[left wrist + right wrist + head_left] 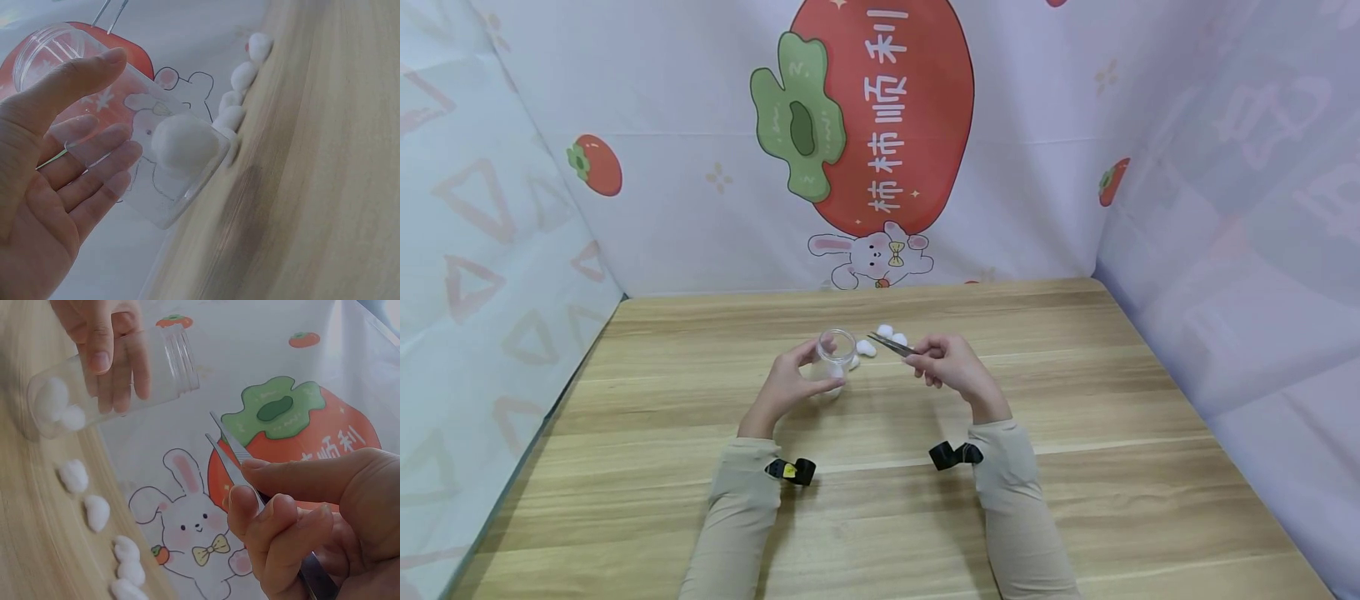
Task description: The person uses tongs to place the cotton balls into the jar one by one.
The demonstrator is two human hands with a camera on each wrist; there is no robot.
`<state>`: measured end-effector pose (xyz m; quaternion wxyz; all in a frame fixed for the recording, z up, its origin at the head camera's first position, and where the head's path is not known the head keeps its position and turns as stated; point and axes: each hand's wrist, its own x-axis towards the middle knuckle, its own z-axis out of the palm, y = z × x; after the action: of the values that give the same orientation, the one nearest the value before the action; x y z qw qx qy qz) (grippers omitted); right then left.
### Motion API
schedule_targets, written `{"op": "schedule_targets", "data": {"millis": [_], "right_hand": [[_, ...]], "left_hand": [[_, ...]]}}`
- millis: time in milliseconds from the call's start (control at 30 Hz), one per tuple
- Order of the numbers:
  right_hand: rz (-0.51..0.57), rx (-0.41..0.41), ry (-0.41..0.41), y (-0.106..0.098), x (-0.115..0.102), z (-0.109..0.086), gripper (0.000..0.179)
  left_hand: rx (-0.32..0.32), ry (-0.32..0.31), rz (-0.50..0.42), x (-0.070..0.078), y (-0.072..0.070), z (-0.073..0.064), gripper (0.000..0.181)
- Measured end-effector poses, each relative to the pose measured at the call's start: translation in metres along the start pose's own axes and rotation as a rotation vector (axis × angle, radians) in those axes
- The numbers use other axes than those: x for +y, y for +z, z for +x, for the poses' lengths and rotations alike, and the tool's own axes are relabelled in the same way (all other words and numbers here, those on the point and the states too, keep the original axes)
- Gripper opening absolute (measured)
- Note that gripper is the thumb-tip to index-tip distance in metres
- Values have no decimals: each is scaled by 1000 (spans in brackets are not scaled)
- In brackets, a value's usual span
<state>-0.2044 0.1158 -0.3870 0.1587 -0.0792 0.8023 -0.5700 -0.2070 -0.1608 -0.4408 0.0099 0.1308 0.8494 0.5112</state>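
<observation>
My left hand (786,385) grips a clear screw-neck jar (164,372), thumb on one side and fingers on the other. The jar stands with its mouth uncovered and facing up. A couple of white cotton balls (52,400) lie at its bottom. My right hand (953,367) pinches metal tweezers (226,455) between thumb and fingers. Their two tips are apart with nothing between them, a short way right of the jar's mouth. More cotton balls (866,348) lie on the table beside and behind the jar, below the tweezers in the head view.
The wood-grain table (880,517) reaches back to a white cloth backdrop (685,225) printed with persimmons and a rabbit. Cloth walls stand along its left and right sides. Black wrist cameras (803,472) are strapped over both sleeves.
</observation>
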Motion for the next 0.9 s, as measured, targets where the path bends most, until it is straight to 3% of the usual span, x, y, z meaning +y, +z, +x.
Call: {"op": "schedule_targets", "data": {"millis": [900], "right_hand": [[28, 52, 34, -10, 15, 0, 19]], "left_hand": [[4, 1, 2, 1, -1, 0, 75]]}}
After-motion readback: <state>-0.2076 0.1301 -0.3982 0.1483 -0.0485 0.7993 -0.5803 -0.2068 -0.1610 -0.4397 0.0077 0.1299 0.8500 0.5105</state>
